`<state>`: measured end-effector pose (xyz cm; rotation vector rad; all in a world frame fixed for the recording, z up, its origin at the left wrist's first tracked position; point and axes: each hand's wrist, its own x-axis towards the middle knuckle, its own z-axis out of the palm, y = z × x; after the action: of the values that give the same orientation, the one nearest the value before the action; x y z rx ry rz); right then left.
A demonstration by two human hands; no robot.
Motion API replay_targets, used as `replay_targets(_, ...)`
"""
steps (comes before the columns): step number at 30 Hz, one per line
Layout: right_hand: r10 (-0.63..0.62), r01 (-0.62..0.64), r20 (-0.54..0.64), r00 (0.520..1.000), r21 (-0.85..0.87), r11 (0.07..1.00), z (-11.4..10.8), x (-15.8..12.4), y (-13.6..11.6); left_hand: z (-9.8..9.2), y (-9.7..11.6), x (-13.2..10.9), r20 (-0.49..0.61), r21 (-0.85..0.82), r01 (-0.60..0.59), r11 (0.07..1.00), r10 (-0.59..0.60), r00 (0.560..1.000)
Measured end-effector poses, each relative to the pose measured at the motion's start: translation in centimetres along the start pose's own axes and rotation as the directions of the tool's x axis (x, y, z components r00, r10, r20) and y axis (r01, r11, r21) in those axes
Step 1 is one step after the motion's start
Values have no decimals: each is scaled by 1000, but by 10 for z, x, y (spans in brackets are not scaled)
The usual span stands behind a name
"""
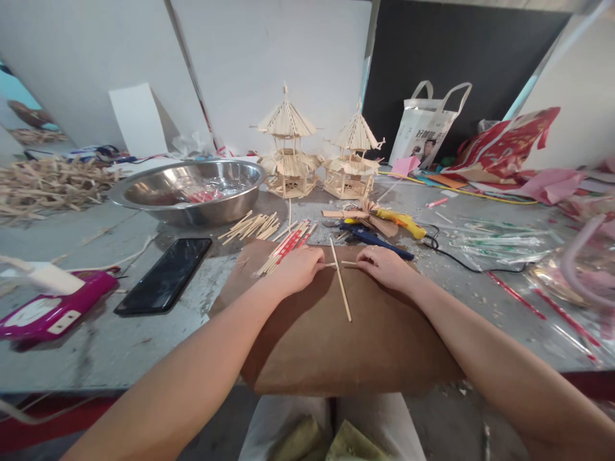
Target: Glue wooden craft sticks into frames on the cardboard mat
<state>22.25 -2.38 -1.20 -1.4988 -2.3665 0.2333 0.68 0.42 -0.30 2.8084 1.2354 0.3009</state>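
A pale wooden chopstick (343, 291) lies lengthwise on the brown board (355, 352), between my two hands. My left hand (300, 267) pinches a short thin stick (329, 265) that points toward it. From the other side, my right hand (387, 266) pinches another short stick end (350, 264). Whether these two ends are one stick crossing the chopstick or separate pieces, I cannot tell. Beside my left hand are chopsticks with red-and-white wrappers (291, 243). Beyond my right hand lie a blue-handled tool (375, 240) and a yellow glue gun (402, 222).
Two stick-built pagoda models (288, 163) stand at the back. To the left are a steel basin (211, 208), a black phone (166, 275), a magenta power strip (72, 307) and a heap of wood strips (57, 186). Plastic wrappers (500, 243) and a white bag (423, 131) occupy the right.
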Motion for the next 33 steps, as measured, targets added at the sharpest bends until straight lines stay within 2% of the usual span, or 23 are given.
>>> replay_targets(5,125,-123,-49,991,47,991,-2,-2,1,-3,-1,-3,19,-60,84,995,-83,996)
replay_targets(14,170,-169,-94,981,19,986,1,-3,3,-6,6,-4,-2,-94,119,988,-119,993)
replay_targets(20,52,-49,-62,997,46,998,4,-2,-5,-10,13,-5,-20,-80,97,992,-99,995)
replay_targets(26,-54,57,-32,998,74,996,3,-5,-17,-4,14,-6,-46,-34,8,999,-10,999)
replay_targets(33,-77,80,-32,996,99,992,3,-6,-23,1,12,-6,-53,-14,-51,999,50,997)
